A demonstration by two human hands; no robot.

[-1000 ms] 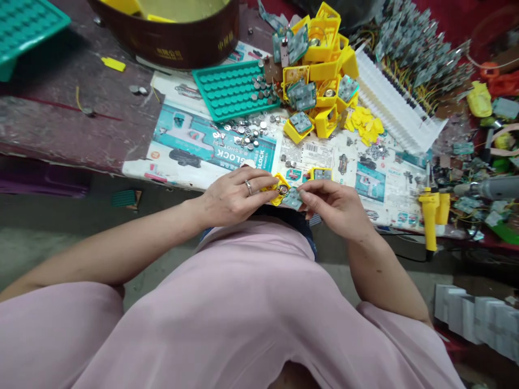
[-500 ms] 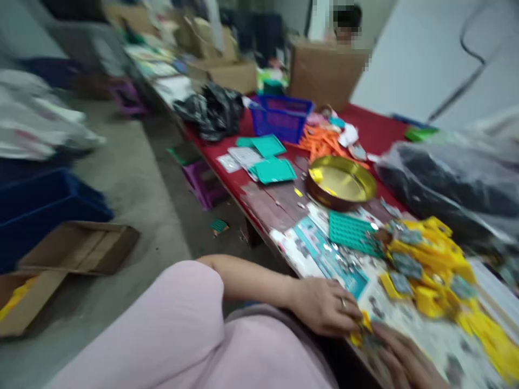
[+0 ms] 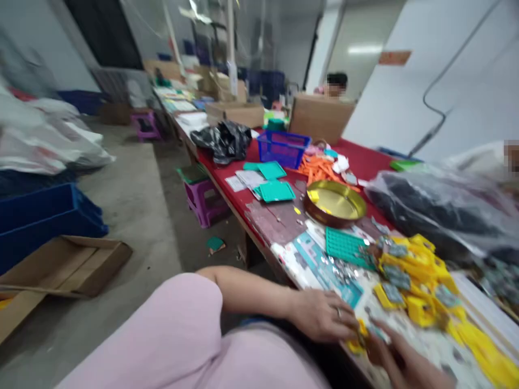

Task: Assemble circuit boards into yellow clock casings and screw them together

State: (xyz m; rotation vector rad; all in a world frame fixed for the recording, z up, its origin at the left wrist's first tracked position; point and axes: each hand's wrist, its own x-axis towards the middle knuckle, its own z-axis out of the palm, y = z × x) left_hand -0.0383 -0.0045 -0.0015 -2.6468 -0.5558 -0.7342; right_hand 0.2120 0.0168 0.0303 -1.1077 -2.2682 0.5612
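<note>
At the table's near edge my left hand [image 3: 324, 316], with a ring on one finger, is closed around a small yellow plastic piece [image 3: 357, 340]. My right hand [image 3: 399, 354] comes in from the right, fingers bunched against that piece; blur hides what they pinch. Just beyond lies a heap of yellow plastic parts [image 3: 421, 281], some carrying grey blocks [image 3: 399, 276]. A green studded tray [image 3: 346, 247] sits left of the heap, with small shiny metal bits [image 3: 343, 272] scattered in front of it.
Further back stand a round gold tin [image 3: 338, 208] with yellow bits, a blue basket [image 3: 284, 148], orange strips [image 3: 318, 170] and green trays [image 3: 277, 190]. Plastic-wrapped dark goods [image 3: 433, 202] lie at right. A person sits behind a cardboard box [image 3: 320, 119]. Purple stool [image 3: 205, 202] at left.
The view has tilted up, so the table's things appear lower and more of the room shows. My right hand's fingers have shifted about the yellow piece; my left hand keeps its grip.
</note>
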